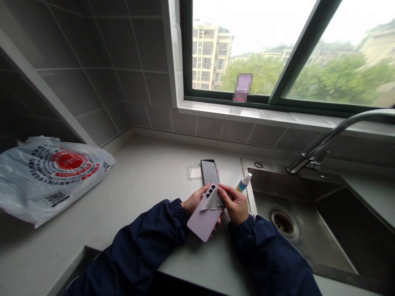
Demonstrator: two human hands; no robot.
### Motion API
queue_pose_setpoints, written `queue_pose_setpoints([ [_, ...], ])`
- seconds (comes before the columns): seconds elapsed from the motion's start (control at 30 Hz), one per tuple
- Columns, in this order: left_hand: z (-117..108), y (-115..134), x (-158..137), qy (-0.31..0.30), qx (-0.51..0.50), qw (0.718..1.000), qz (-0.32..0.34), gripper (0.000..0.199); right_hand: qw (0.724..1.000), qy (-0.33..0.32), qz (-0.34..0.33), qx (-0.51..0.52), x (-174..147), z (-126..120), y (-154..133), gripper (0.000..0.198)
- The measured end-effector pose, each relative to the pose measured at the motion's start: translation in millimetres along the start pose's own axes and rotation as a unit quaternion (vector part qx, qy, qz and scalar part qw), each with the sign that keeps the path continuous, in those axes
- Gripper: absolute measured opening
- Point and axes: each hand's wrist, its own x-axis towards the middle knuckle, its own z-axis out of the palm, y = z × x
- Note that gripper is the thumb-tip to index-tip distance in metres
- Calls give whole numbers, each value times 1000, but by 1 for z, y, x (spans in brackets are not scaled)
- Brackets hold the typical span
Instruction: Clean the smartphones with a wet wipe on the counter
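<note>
My left hand [194, 200] is wrapped round a pale purple smartphone [202, 221], its back with three dark camera lenses turned up. Between the fingers of my right hand [236, 203] is a grey cleaning cloth [213, 200] with a zigzag edge. The cloth lies against the phone's back, close beside the lenses. Just beyond my hands, a second phone [210, 169] with a dark screen rests on the counter, and a small clear plastic box [194, 172] sits to its left. A white-capped spray bottle [243, 182] stands behind my right hand, its lower part hidden.
To the right are a steel sink [308, 230] and a chrome faucet [321, 142]. A white plastic bag [61, 176] with red and black print lies on the counter [148, 172] at left. Behind runs a tiled wall below a window sill [210, 107].
</note>
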Motion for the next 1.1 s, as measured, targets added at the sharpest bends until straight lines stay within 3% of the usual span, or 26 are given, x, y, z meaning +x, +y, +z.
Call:
queue_pose_setpoints([
  [0.4,1,2,-2,49,-31,997,52,103,998,63,13,26,3,-1,0,39],
  [0.8,4,3,-3,118,-61,984,119,102,998,34,21,45,-1,7,6,57],
  [1.1,4,6,-4,147,-53,980,127,100,999,25,22,38,-3,8,5,60],
])
